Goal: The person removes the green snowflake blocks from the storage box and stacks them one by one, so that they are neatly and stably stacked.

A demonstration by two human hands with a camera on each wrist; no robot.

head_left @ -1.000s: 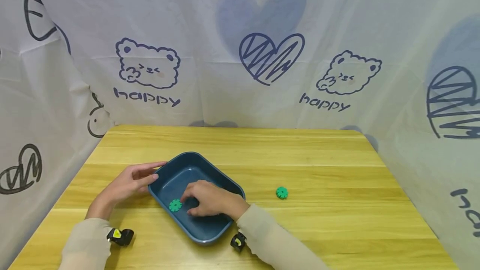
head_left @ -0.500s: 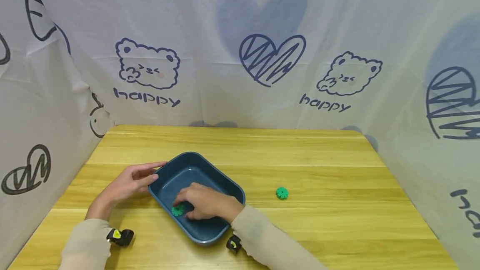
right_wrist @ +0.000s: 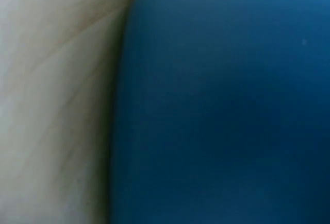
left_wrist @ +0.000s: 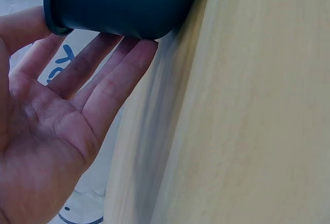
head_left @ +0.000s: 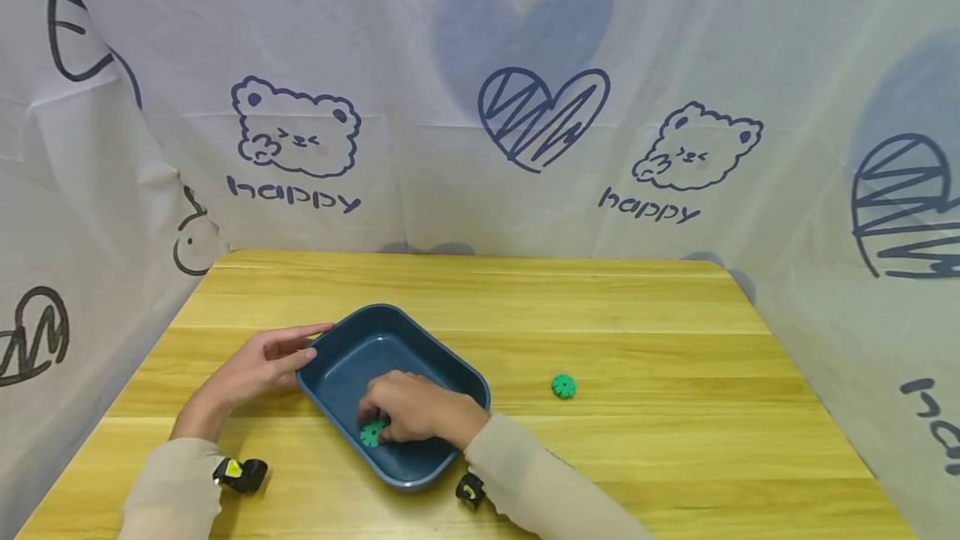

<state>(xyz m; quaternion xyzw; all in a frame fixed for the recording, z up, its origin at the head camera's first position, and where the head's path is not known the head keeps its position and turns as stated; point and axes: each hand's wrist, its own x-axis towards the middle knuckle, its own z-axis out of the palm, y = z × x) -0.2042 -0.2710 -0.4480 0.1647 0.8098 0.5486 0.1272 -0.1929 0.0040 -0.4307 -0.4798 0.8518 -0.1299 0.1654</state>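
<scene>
A dark blue rectangular basin (head_left: 378, 340) stands at an angle on the wooden table, left of the middle. My left hand (head_left: 258, 365) holds its left corner, thumb over the rim and fingers against the outer wall (left_wrist: 124, 2). Inside, my right hand (head_left: 412, 408) curls its thumb and fingers round a green notched plastic disc (head_left: 371, 434) low over the basin's floor; the fingers partly cover it. A second green notched disc (head_left: 564, 386) lies on the table, right of the basin. Only the basin's blurred outer wall (right_wrist: 221, 105) fills much of the right wrist view.
The light wooden table (head_left: 675, 440) reaches back to a white cloth (head_left: 420, 173) with bear and heart drawings, which also hangs along both sides. A small black camera (head_left: 242, 473) sits at my left wrist and another black camera (head_left: 470, 490) at my right.
My right fingers have closed round the disc in the basin, which has shifted slightly right and toward me. The left hand, the basin and the disc on the table have stayed put.
</scene>
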